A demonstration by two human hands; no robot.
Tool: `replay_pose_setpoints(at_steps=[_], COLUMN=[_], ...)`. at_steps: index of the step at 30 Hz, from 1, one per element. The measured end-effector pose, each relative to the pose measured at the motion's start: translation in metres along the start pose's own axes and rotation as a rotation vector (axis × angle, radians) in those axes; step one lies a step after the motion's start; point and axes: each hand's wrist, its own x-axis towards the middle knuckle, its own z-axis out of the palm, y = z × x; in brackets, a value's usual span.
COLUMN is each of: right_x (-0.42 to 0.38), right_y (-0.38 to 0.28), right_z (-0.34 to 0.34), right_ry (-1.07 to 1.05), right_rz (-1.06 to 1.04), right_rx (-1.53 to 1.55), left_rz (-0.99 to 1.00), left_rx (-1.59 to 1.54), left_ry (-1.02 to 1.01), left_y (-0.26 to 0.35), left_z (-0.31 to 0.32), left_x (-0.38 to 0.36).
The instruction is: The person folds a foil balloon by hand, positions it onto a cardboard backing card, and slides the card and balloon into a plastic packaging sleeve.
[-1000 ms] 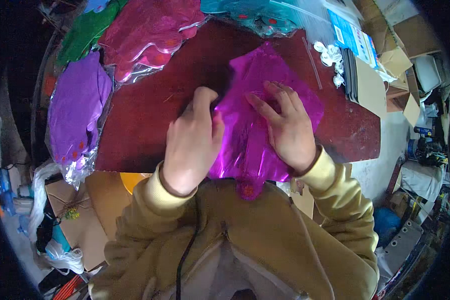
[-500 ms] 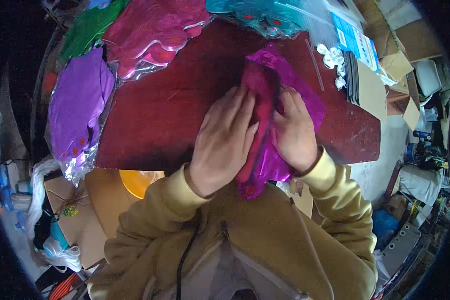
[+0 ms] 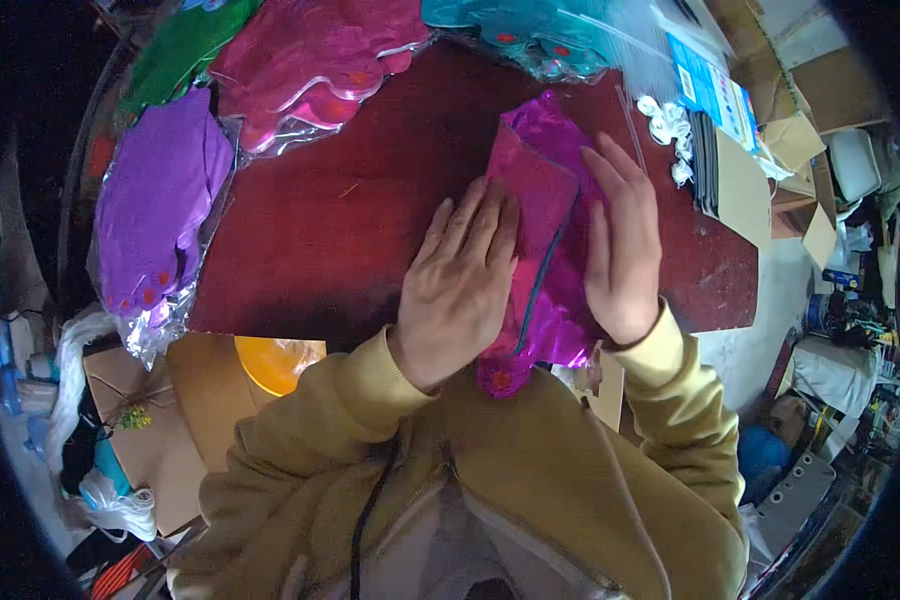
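Note:
A shiny magenta fabric piece with a dark edging line lies folded on the dark red table, its lower tip reaching past the front edge. My left hand rests flat on its left side, fingers extended. Along its right side is my right hand, fingers stretched out and slightly apart; whether it touches the fabric is hard to tell.
Purple, green and pink fabric pieces, some in clear plastic, lie left and back. Teal pieces are at the back. White string rolls and dark flat boards stand right.
My right hand has moved right and away from the dark edging. The fabric's folded part now lies flatter and wider. My left hand has shifted slightly right.

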Motion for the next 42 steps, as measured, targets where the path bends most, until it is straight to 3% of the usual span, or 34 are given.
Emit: replay_pose_setpoints(at_steps=[4,10,14,17,21,26,38,42], right_x=[-0.001,-0.012,-0.013,-0.013,-0.012,-0.013,-0.012,-0.012], right_y=[-0.008,0.008,0.009,0.007,0.006,0.009,0.008,0.007], right_z=[-0.003,0.013,0.012,0.010,0.011,0.013,0.013,0.013], right_ry=[-0.194,-0.277,-0.270,-0.311,-0.301,-0.254,-0.279,-0.258], right_rz=[-0.117,-0.097,-0.077,-0.075,-0.073,-0.108,-0.106,-0.109], right_rx=[-0.129,-0.192,-0.194,-0.212,-0.198,-0.203,-0.199,-0.204], left_rz=[0.008,0.013,0.059,0.301,0.415,0.405,0.468,0.358], left_rx=[0.020,0.025,-0.225,-0.290,-0.179,-0.197,-0.172,-0.317], left_ry=[-0.017,0.032,0.096,-0.017,0.041,0.118,0.015,0.053], left_y=[-0.001,-0.003,-0.011,-0.002,0.005,-0.003,-0.015,-0.024], left_z=[-0.001,-0.001,-0.021,-0.037,-0.026,-0.020,-0.032,-0.038], left_x=[-0.001,-0.004,-0.018,-0.035,-0.039,-0.044,-0.053,-0.038])
